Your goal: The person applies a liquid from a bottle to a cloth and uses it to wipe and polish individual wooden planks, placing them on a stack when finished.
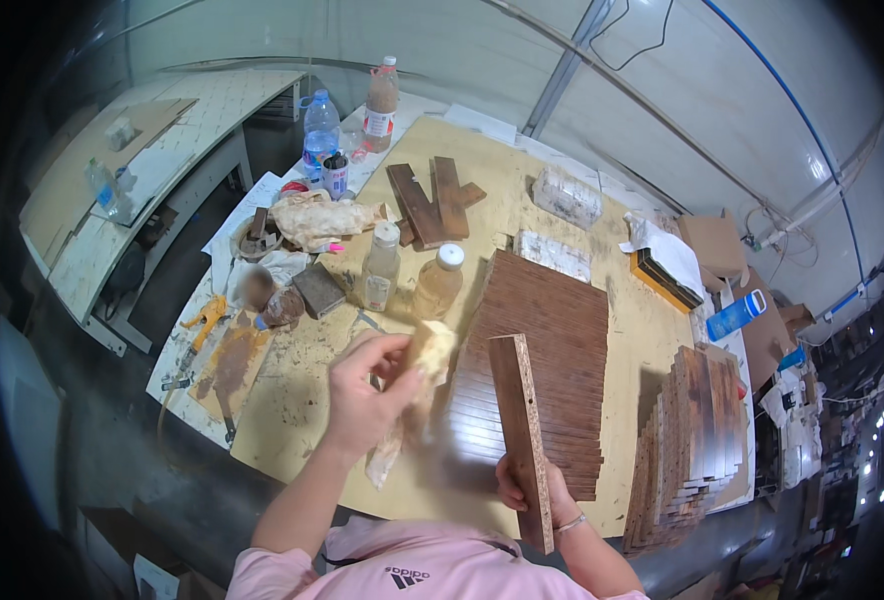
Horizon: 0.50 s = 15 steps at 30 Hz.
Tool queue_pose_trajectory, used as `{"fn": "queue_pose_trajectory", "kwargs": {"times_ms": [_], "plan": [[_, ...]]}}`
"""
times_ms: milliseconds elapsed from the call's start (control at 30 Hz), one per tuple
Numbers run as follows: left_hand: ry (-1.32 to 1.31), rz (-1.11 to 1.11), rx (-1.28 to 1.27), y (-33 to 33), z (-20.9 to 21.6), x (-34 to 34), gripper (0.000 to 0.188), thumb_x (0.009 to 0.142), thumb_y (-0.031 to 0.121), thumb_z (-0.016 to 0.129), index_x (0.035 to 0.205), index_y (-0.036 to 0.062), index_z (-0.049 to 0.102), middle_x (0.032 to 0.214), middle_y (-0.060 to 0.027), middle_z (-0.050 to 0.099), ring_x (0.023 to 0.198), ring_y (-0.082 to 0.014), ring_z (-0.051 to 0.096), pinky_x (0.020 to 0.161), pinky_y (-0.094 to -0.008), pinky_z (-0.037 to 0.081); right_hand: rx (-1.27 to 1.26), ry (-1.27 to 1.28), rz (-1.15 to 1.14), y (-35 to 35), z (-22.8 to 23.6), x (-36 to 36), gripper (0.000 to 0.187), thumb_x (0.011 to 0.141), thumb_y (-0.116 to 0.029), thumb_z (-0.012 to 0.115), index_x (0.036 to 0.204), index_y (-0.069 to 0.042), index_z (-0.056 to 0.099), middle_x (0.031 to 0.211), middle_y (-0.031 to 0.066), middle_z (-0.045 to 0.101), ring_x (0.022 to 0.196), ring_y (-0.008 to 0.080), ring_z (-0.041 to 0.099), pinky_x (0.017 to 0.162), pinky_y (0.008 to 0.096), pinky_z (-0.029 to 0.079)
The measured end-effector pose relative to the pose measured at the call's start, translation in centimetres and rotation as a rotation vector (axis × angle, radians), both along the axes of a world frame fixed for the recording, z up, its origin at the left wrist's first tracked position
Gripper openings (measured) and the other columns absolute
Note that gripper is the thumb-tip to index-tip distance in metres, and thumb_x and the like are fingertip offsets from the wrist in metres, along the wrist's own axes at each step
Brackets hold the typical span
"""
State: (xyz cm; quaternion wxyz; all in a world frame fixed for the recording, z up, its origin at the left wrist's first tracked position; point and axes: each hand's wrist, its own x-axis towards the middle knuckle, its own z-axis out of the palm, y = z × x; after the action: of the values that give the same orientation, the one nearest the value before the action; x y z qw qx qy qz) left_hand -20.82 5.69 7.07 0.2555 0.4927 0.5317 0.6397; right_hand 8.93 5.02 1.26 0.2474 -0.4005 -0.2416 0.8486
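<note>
Board (525,440): was at five o'clock, narrow and brown, its far end pointing roughly to twelve; its speckled edge faced three, and it crossed in front of the slats (562,310).
Right hand (560,490): was wrapped around the board near its six-o'clock end; a band (574,522) circled the wrist.
Left hand (367,388): was at seven o'clock, thumb and fingers pinched on the rag (430,352).
Rag: was pale and blurred, apart from the board, trailing toward seven.
Slats: lay side by side at four o'clock on the bench (292,430).
Stack (687,440): rose at four o'clock, farther out, many brown pieces high.
Bottles (438,290): stood white-capped at eleven o'clock, just beyond the rag.
Blocks (415,208): lay dark brown at twelve o'clock.
Yellow gun (205,320): lay at nine o'clock.
</note>
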Motion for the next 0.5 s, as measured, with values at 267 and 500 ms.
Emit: {"fn": "queue_pose_trajectory", "kwargs": {"times_ms": [267,500], "plan": [[-0.033,-0.094,0.015,1.3,-0.5,3.3,0.028,0.078,0.002,0.074,0.105,-0.0045,0.067,0.093,-0.0058,0.063,0.074,-0.0104,0.059,0.065,-0.0236,0.049,-0.126,0.029,0.112,-1.5,0.4,-0.7,0.033,0.097,-0.027,0.045,0.091,0.002,0.058,0.061,0.0029,0.044,0.047,0.0131,0.037,0.041,0.0272,0.027],[0.169,0.392,-0.301,-2.4,-9.0,-6.6,0.027,0.075,0.001,0.075,0.101,0.0000,0.070,0.082,-0.0056,0.062,0.067,-0.0126,0.059,0.062,-0.0262,0.049,0.062,-0.058,0.074,-2.5,-1.4,1.4,0.053,0.095,-0.047,0.038,0.093,0.002,0.057,0.053,0.0079,0.041,0.042,0.0188,0.037,0.040,0.0309,0.030]]}}
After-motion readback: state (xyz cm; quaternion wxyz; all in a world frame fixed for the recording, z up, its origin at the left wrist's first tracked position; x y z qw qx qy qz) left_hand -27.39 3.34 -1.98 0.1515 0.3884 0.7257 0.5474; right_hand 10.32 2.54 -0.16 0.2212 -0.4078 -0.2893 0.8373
